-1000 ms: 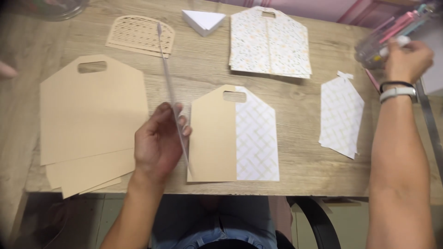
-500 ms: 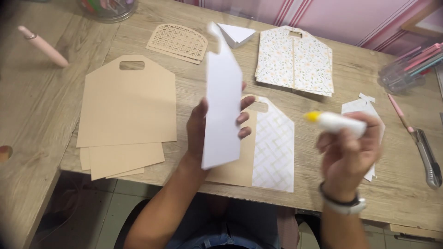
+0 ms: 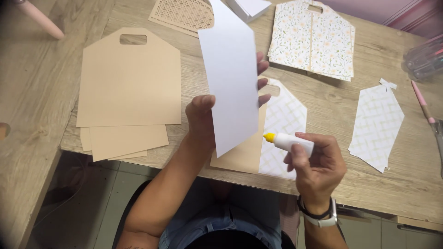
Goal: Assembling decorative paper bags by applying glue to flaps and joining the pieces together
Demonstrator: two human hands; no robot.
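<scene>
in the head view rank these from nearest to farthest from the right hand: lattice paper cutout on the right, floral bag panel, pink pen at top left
1. Lattice paper cutout: just to the right of the right hand.
2. Floral bag panel: farther up the table, above the hand.
3. Pink pen: far top-left corner.

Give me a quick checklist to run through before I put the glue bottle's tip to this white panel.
1. White panel gripped firmly in the left hand, thumb in front, fingers behind: ok.
2. Glue bottle held in the right hand: ok.
3. Yellow tip pointed at the panel's lower edge, close beside it: ok.
4. Tip uncapped: cannot tell.
5. Panel backed by a firm surface: not ok, it is held up above the table.
6. Tan-and-lattice bag piece lying directly below, where drips might land: not ok.
</scene>
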